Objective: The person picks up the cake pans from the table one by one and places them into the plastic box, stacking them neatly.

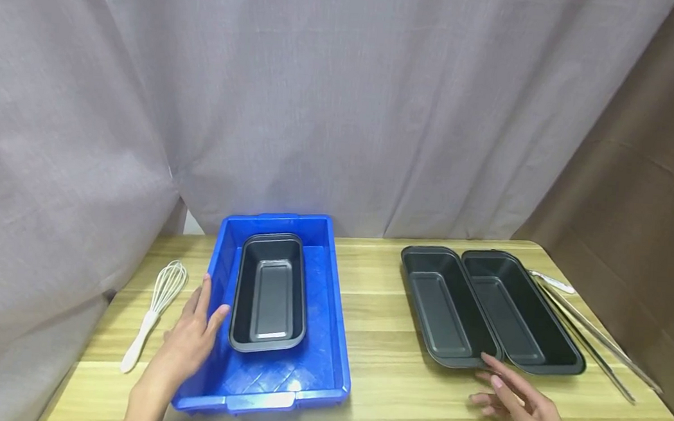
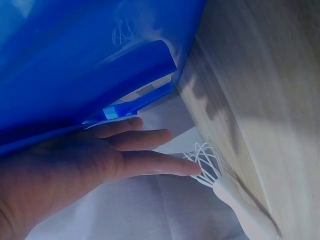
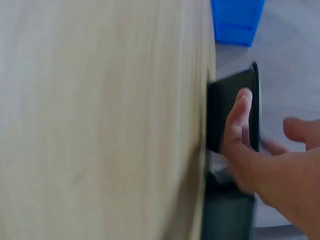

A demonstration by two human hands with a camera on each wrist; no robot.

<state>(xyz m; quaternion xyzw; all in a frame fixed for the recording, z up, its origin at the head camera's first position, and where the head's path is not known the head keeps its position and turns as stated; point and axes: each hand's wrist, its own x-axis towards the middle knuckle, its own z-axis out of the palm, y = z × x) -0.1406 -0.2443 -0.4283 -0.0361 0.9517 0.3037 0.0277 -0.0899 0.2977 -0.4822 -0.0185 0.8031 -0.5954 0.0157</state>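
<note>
A dark loaf pan (image 1: 274,297) lies inside the blue bin (image 1: 322,358), near its left side. My left hand (image 1: 190,340) is at the bin's left wall, fingers extended; in the left wrist view the hand (image 2: 100,160) has straight, spread fingers beside the blue wall (image 2: 75,65). Two more dark pans, one (image 1: 443,313) and another (image 1: 521,318), stand side by side on the right. My right hand (image 1: 525,402) is by their near ends, fingers loosely bent, holding nothing; the right wrist view shows the hand (image 3: 280,170) in front of a dark pan (image 3: 230,100).
A white whisk (image 1: 157,309) lies left of the bin on the wooden table (image 1: 374,367). Long metal utensils (image 1: 595,342), apparently tongs, lie beyond the right pan. A grey curtain (image 1: 343,108) hangs behind, with a brown one (image 1: 638,209) at the right.
</note>
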